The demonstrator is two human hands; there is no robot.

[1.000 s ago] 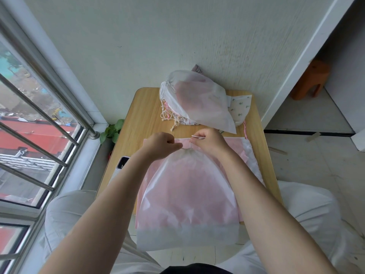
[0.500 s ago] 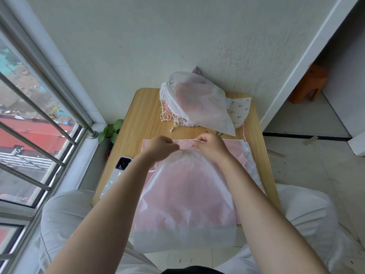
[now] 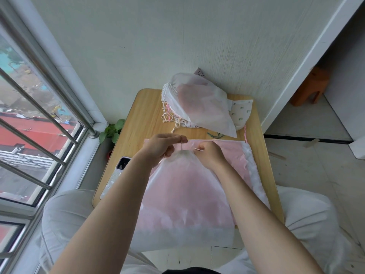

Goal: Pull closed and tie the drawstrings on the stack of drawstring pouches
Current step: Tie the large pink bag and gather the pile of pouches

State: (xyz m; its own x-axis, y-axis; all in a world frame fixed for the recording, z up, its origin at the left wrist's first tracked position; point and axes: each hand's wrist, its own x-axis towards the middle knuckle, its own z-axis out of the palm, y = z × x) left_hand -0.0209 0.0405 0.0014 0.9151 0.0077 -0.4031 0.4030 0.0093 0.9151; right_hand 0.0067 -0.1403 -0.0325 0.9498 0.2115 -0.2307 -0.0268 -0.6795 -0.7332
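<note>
Head view: the left hand (image 3: 162,147) is pinching the cord (image 3: 181,145), the right hand (image 3: 209,154) is gripping the pouch (image 3: 183,194) neck at 12 o'clock. Cinching is looking done; knotting probably next.

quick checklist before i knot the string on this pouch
1. Pouch mouth gathered shut: ok, bunched to a point.
2. Left hand pinching the drawstring: ok, the cord runs taut up to its fingertips.
3. Right hand gripping the other cord end: ok, a short white piece shows at the fingertips.
4. Cord slack enough for a knot: cannot tell.
5. Tied pouch clear of the work: ok, lying apart at the table's far edge.
6. Phone safe: not ok, near the table's left edge.
</note>
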